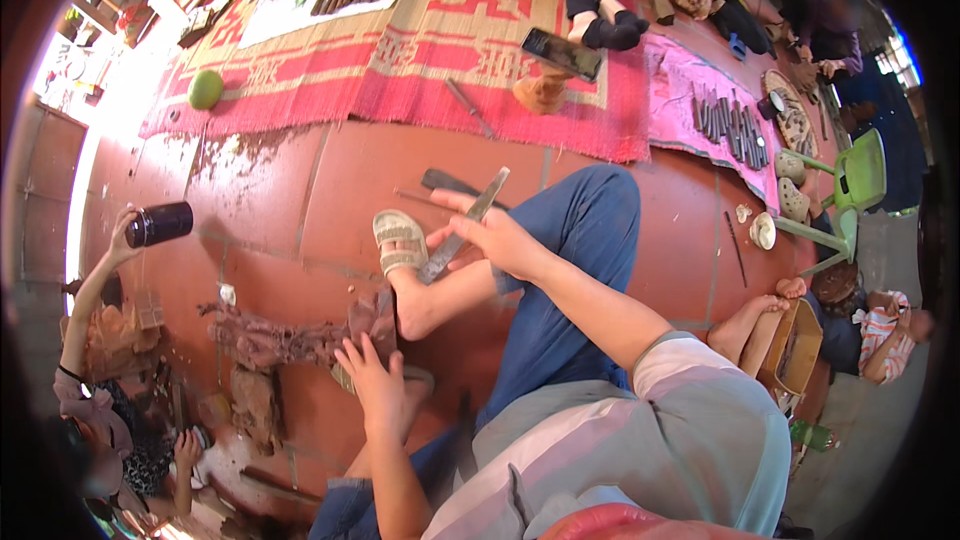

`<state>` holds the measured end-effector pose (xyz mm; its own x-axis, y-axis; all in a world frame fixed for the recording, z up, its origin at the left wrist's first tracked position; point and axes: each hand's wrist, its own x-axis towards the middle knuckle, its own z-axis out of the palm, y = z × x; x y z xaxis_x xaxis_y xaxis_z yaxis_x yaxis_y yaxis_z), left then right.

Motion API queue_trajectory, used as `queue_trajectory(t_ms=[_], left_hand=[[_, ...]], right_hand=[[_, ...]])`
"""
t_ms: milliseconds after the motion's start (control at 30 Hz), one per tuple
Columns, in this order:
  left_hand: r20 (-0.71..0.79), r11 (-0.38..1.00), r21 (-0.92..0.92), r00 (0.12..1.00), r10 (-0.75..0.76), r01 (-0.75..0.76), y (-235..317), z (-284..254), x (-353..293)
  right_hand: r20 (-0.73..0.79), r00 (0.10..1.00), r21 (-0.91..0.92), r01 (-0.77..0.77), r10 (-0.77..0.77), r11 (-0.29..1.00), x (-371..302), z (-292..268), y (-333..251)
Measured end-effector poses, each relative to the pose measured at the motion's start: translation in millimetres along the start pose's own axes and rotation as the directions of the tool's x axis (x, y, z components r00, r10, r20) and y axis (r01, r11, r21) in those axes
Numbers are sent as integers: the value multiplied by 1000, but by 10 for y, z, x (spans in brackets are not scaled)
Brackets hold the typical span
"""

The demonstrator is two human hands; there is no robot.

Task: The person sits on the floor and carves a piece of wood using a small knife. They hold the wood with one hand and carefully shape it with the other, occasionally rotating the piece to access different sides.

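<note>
My right hand (505,240) holds a flat metal chisel (486,198) slantwise above my sandalled foot, its fingers partly stretched along it. On the floor beyond that hand lies a dark-handled tool (450,181), partly hidden by the fingers. My left hand (372,380) has its fingers spread, close to the near end of a brown wood carving (300,338). The carving lies across the floor by my feet, knotty and branch-like; whether my fingertips touch it I cannot tell.
Ahead spreads a red-and-straw mat (410,70) with a phone (562,53) on a wooden stand and a green ball-shaped thing (206,90). Several dark tools (730,128) lie on a pink cloth. At left, a person's hand lifts a dark jar (160,224). A green chair (860,170) stands right.
</note>
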<state>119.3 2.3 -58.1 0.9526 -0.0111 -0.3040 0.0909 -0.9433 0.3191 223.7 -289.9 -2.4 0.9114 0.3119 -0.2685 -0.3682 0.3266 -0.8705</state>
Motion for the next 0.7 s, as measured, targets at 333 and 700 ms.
queue_trajectory(t_ms=[333, 700], left_hand=[[171, 970, -233, 985, -31, 71, 442, -106, 27], [91, 862, -507, 993, 78, -21, 597, -19, -104]], right_hand=[[-727, 596, 169, 636, -341, 753, 823, -1264, -718], [-133, 981, 213, -114, 144, 971, 495, 79, 564]])
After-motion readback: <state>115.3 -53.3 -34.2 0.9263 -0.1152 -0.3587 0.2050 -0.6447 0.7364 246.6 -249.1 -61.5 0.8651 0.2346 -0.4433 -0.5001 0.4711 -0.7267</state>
